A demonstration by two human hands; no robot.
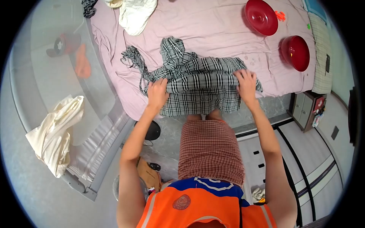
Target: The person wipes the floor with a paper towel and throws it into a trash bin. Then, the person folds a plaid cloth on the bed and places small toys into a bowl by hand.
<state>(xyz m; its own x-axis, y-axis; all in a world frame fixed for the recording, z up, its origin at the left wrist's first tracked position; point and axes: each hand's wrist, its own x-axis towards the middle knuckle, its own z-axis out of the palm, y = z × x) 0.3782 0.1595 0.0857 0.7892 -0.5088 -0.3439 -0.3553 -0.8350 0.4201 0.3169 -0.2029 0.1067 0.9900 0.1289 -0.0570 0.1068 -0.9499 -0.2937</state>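
A black-and-white plaid cloth [205, 81] lies over the front edge of the bed, its lower part hanging down. My left hand [157, 93] grips a folded band of it near the left end, fingers curled over the top. At the right end of the same band, my right hand [246, 83] is closed on the fabric too. Beyond the band the cloth is bunched up, and a tangle of cord-like strands trails off at its left. The thumbs are mostly hidden by the cloth.
Two red bowls [295, 53] rest on the pink bedsheet [213, 28], at the right. White fabric [137, 15] lies at the far left of the bed. Another cream cloth [57, 133] hangs over a grey frame at left. A low cabinet [306, 110] stands right of the bed.
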